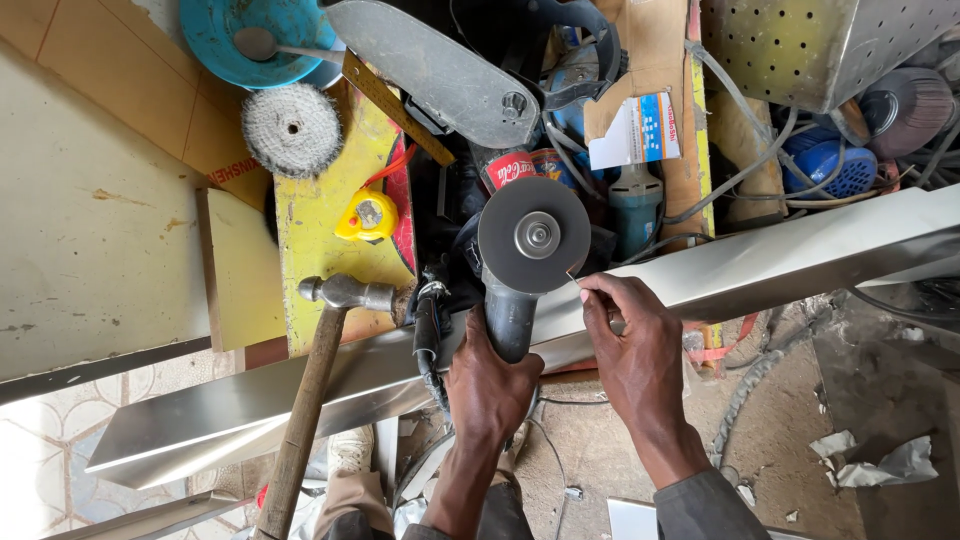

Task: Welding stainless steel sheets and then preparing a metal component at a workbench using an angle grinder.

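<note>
My left hand [490,378] grips the dark body of an angle grinder [508,305], whose grey disc [533,234] faces up. My right hand [628,340] pinches a thin small metal piece [573,279] against the disc's lower right edge. Both hands rest over a long shiny metal sheet [790,262] that runs slantwise from lower left to upper right. The grinder's black cable [428,345] hangs down on the left side of my left hand.
A wooden-handled hammer [318,370] lies across the sheet at left. Behind it are a yellow tape measure [368,215], a round wire brush wheel [292,130], a blue bowl [250,35], another power tool [637,205], cables and a perforated metal box [810,45].
</note>
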